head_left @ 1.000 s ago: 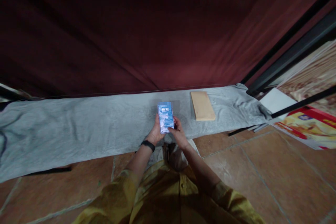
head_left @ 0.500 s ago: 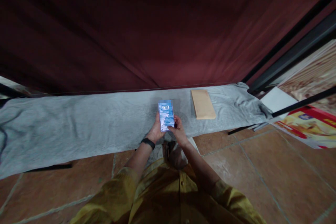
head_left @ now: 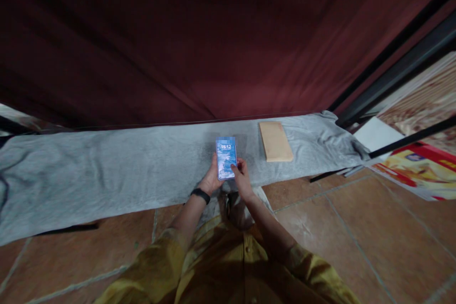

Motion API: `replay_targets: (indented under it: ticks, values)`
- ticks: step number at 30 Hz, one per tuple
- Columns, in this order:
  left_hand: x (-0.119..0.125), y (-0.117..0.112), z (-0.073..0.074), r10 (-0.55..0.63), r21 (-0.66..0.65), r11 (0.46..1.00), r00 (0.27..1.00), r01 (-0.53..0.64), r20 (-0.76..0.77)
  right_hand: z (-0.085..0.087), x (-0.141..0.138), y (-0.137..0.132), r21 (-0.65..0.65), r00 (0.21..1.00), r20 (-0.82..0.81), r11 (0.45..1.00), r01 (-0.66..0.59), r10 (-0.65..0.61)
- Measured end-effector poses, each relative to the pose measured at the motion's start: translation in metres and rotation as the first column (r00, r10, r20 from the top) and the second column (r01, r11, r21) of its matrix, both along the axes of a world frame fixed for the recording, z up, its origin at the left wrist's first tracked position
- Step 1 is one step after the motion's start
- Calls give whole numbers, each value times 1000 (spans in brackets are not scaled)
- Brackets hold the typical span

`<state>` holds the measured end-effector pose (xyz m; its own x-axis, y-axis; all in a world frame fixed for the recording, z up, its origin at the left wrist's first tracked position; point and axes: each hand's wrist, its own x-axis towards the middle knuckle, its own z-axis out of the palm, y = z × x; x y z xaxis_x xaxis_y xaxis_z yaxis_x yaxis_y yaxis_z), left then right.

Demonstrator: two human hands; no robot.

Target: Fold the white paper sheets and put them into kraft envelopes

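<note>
A phone point(head_left: 226, 157) with a lit blue screen sits upright in both my hands, over the near edge of a long grey cloth point(head_left: 107, 171) spread on the floor. My left hand point(head_left: 210, 181) cups its lower left side, a black band on that wrist. My right hand point(head_left: 242, 178) grips the lower right edge, its thumb resting on the screen. A flat tan envelope-like packet point(head_left: 275, 141) lies on the cloth just right of the phone, apart from my hands.
A dark red curtain point(head_left: 199, 42) hangs behind the cloth. Black metal bars point(head_left: 395, 61) slant at the right, with a white sheet point(head_left: 374, 135) and a red-and-yellow printed board point(head_left: 416, 171) beyond. Brown floor tiles point(head_left: 356, 237) run under me. My yellow clothing fills the bottom.
The phone has shifted slightly to the right. My right thumb has moved up onto the screen's lower right part.
</note>
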<state>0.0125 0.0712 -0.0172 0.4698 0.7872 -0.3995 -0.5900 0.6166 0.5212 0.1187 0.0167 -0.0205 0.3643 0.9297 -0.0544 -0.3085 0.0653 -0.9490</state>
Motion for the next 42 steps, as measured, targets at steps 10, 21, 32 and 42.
replay_targets:
  ticks: [10, 21, 32, 42]
  values:
    - [-1, -1, 5, -47, -4, 999, 997, 47, 67, 3, 9, -4, 9, 993, -47, 994, -110, 110]
    - [2, -1, 8, 1, -5, 1000, 997, -1, 83, -3, 3, -5, 54, 991, -14, 990, -133, 133]
    - [2, 1, 3, 25, -12, 1000, 996, -24, 81, -7, 2, -4, 42, 994, -10, 993, -111, 111]
    - [0, 0, 3, 18, 12, 1000, 998, -19, 67, -2, 3, -6, 62, 989, -42, 988, -142, 144]
